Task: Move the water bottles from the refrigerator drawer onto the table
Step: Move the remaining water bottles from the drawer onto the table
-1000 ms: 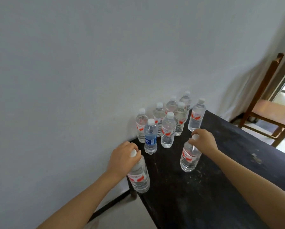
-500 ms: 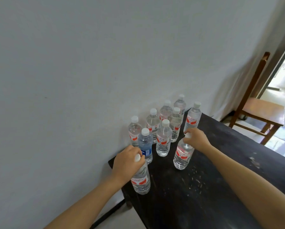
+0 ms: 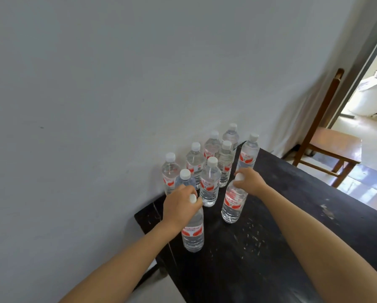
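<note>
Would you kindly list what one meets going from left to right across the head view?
Left hand → clear plastic bottle it grips → clear plastic bottle under the right hand → right hand → brown wooden chair

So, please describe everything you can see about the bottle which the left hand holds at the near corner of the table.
The bottle is clear plastic, looks full of water, and has a white cap and a red and white label around its middle. It stands upright near the corner of the dark table, close to its left edge and apart from the other bottles. The left hand grips it around the neck from above, with the cap showing between the fingers. Its base seems to rest on the tabletop.
</note>
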The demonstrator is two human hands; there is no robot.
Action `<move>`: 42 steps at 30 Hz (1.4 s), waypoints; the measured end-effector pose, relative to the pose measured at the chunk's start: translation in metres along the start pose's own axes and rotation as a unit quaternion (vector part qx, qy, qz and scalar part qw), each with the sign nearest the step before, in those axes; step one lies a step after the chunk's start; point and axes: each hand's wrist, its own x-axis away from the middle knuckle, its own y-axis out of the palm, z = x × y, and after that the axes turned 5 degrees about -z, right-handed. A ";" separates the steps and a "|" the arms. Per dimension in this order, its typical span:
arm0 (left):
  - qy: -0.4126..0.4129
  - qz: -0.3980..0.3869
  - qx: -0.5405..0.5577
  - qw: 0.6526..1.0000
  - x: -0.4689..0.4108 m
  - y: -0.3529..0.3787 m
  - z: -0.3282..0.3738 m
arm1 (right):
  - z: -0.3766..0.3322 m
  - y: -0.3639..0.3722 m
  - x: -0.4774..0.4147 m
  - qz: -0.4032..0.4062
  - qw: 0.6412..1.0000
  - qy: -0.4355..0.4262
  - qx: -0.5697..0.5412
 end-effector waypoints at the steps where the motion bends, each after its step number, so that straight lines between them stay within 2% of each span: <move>1: -0.006 0.003 0.006 1.000 -0.002 0.004 0.002 | 0.000 0.000 0.000 0.001 1.000 0.004 0.001; 9: -0.037 -0.039 -0.005 0.999 -0.016 0.037 0.008 | 0.002 0.004 -0.005 0.016 1.000 0.012 -0.001; 16: -0.009 -0.110 -0.062 0.992 -0.007 0.045 0.008 | -0.004 0.003 -0.003 0.000 1.000 -0.002 0.029; 19: -0.004 -0.103 -0.078 0.992 -0.006 0.045 0.009 | -0.011 0.002 0.002 -0.026 0.997 -0.044 0.055; 23: -0.026 -0.062 -0.090 0.994 -0.003 0.051 0.014 | -0.022 0.010 0.008 -0.014 0.996 -0.082 0.019; 26: -0.036 -0.013 -0.079 0.996 0.002 0.057 0.018 | -0.025 0.015 0.006 -0.007 0.997 -0.072 0.009; 29: -0.050 -0.049 -0.084 0.994 0.001 0.057 0.026 | -0.022 0.015 0.002 0.023 0.999 -0.033 -0.010; 34: -0.057 -0.054 -0.082 0.993 -0.011 0.053 0.025 | -0.010 0.012 -0.001 0.052 0.998 0.016 -0.032; 38: -0.042 -0.089 -0.071 0.993 -0.014 0.050 0.025 | -0.004 0.008 0.001 0.068 0.997 0.012 -0.027; 42: -0.029 -0.143 -0.081 0.986 -0.018 0.043 0.026 | -0.008 0.007 -0.003 0.051 0.998 0.001 -0.028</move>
